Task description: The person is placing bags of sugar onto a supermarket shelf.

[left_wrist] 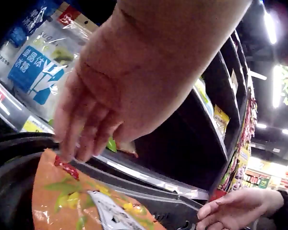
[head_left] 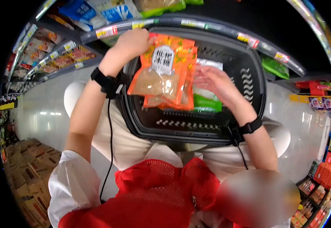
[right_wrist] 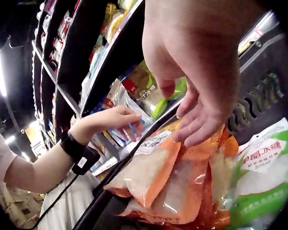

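Note:
My left hand (head_left: 129,43) pinches the top left corner of an orange bag of rock sugar (head_left: 161,81) with a clear lower window. That bag lies tilted over more orange bags (head_left: 188,103) in a black shopping basket (head_left: 139,127). My right hand (head_left: 220,83) is at the bags' right side, fingers loosely extended; in the right wrist view its fingertips are right at the orange packaging (right_wrist: 201,167). A green-and-white bag of rock sugar (right_wrist: 264,172) lies to the right in the basket, partly under the right hand in the head view.
The basket stands against a dark shelf with a price-tag rail (head_left: 196,23). Blue-and-white sugar bags (left_wrist: 43,72) sit on the shelf behind my left hand. A green package (head_left: 275,67) lies right of the basket. Cardboard boxes (head_left: 32,171) are stacked at the lower left.

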The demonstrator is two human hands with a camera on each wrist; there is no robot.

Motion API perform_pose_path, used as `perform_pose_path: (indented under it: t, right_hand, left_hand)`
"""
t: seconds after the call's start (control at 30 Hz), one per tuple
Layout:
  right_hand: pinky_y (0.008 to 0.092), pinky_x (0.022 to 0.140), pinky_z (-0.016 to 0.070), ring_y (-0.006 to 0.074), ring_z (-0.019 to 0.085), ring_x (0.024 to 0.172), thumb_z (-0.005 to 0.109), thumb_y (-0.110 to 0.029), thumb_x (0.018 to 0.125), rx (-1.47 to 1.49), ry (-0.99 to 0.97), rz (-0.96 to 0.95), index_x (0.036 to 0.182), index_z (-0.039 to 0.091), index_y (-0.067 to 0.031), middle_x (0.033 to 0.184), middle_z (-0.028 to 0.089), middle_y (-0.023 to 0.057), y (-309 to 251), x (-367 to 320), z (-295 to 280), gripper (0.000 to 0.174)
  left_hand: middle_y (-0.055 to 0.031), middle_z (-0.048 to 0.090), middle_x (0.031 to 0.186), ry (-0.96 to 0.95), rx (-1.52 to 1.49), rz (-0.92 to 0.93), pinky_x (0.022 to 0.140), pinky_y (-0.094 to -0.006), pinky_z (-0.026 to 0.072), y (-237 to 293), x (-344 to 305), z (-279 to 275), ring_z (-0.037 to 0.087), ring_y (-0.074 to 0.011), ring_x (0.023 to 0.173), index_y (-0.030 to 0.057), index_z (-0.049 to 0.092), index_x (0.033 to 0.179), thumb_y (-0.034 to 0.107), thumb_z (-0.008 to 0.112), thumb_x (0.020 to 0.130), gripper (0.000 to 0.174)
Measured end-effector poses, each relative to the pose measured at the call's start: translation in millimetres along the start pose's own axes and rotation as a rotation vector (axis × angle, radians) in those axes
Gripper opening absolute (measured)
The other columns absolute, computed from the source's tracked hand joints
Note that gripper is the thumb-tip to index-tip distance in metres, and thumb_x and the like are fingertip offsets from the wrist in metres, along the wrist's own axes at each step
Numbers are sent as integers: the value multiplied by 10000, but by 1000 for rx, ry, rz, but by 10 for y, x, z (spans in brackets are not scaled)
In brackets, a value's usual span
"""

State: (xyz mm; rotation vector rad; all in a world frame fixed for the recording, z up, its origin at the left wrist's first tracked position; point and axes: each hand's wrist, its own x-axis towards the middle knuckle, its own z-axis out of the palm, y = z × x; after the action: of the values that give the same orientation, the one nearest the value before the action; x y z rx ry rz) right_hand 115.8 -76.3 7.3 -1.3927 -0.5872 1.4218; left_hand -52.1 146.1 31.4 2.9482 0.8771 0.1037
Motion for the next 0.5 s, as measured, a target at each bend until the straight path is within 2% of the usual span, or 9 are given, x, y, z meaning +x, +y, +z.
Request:
perform_pose_path:
  t: [0.07,0.13,0.17,0.2,0.27,0.4,0.43,0.47,0.5]
  right_hand:
    - [299,800,457,210,558,953,467,-226,889,46,-60,30,1083,493,-15,1069,535,103,152,111,-53,288]
    - [295,803,451,205,557,955,480,-221,884,42,-28,79,1076,494,-10,1062,537,98,194,111,-16,286]
    - [292,810,444,200,554,963,495,-224,877,49,-46,100,1078,494,-8,1063,536,99,276,149,-64,295]
    - [294,812,445,192,552,963,506,-228,872,60,-39,114,1074,497,-9,1054,542,96,277,143,-69,298]
    - [299,816,448,190,552,950,509,-221,870,83,-52,124,1071,498,-7,1040,550,92,267,156,-82,294]
    - [309,838,453,176,543,945,507,-200,869,124,-78,98,1089,485,-3,1044,547,91,304,144,-44,297]
    - [311,834,458,171,541,945,506,-192,869,167,-66,66,1107,475,-12,1045,543,87,361,137,-41,301]
    - [313,830,463,165,539,946,504,-184,868,211,-54,33,1126,465,-21,1045,540,83,387,123,-33,307]
    - [318,826,471,158,540,939,499,-168,868,155,-1,-5,1155,447,-44,1030,535,68,342,100,1,316]
  left_hand:
    - [-242,581,709,-213,63,12,612,-436,464,12,-78,77,578,-376,658,-63,572,693,433,421,857,544]
    - [-239,582,674,-372,-85,-96,593,-433,468,53,-109,204,583,-373,595,-75,560,762,470,403,860,575]
    - [-239,579,669,-255,-162,-160,597,-401,470,62,-167,376,600,-344,625,-89,511,914,496,397,856,598]
    - [-239,579,669,-278,-164,-167,597,-401,470,79,-183,466,600,-344,625,-89,511,914,496,397,856,598]
    - [-239,582,698,-237,-268,-209,618,-361,470,131,-169,607,606,-324,671,-85,432,1064,528,415,837,654]
    - [-188,595,872,-294,-423,-245,703,-319,457,305,-157,357,595,-229,798,-84,424,1104,475,551,789,655]
    - [-133,591,934,-199,-521,-203,720,-287,459,288,-168,417,578,-168,840,-63,418,1121,345,614,790,561]
    - [-133,591,934,-191,-523,-193,720,-287,459,289,-178,456,578,-168,840,-63,418,1121,345,614,790,561]
    - [-116,590,938,-166,-778,-173,730,-271,460,312,-198,467,573,-148,844,-54,411,1130,281,620,794,518]
